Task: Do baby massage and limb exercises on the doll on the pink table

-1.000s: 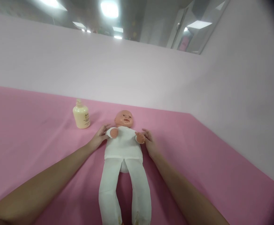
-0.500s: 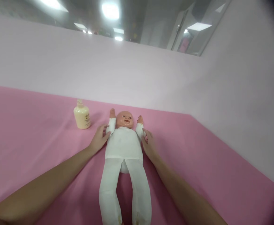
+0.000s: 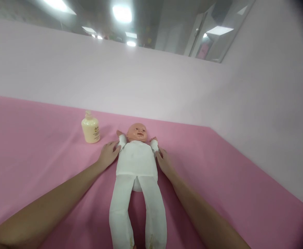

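Observation:
A baby doll (image 3: 137, 159) with a white cloth body and a bare plastic head lies on its back on the pink surface (image 3: 45, 138), legs toward me. Both its arms are bent up beside the head. My left hand (image 3: 109, 154) is closed round the doll's arm on the left side of the view, thumb near the elbow. On the other side my right hand (image 3: 164, 160) grips the other arm, its fingers partly hidden behind the sleeve. A cream pump bottle (image 3: 91, 130) stands upright to the left of the doll's head.
Behind the pink surface rises a pale wall (image 3: 102, 76), with a window or mirror (image 3: 146, 24) above it that shows ceiling lights. Another pale wall (image 3: 271, 103) runs along the right side.
Both doll arms have come down and bent more, their hands now lower beside the head. My hands have shifted only slightly with them.

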Motion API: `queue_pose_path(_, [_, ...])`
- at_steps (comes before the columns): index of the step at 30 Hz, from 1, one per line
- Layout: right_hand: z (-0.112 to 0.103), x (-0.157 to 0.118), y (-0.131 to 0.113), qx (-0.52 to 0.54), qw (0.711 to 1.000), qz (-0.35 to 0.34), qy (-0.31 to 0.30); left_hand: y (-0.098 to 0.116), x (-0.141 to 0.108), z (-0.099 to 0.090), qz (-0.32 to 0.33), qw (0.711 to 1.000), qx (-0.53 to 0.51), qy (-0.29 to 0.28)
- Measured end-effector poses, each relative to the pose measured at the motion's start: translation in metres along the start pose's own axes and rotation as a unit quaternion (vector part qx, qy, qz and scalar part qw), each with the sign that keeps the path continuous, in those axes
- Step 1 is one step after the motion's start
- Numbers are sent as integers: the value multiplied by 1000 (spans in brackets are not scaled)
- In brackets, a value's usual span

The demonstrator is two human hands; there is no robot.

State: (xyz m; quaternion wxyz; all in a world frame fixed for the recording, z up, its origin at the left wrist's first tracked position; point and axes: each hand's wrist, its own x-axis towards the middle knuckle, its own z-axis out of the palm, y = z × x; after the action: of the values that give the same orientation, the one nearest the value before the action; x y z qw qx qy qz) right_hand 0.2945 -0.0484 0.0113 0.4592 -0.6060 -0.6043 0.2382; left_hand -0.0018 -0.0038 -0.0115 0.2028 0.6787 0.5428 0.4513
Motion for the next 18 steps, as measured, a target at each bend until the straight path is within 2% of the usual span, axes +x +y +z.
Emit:
queue_pose_path(4, [-1,-2,-5,18,1000,13,-11,1,0,-1,-23,999,-41,9])
queue_pose_path(8, [-3,-3,-8,76,997,18,-26,6,0,-3,-59,993,-102,-26])
queue_pose_path(12, [-4,-3,-8,164,986,36,-24,11,-2,-5,-89,967,-231,-54])
queue_pose_path(18, [-3,-3,-10,280,958,48,-45,10,1,-3,-89,938,-331,-45])
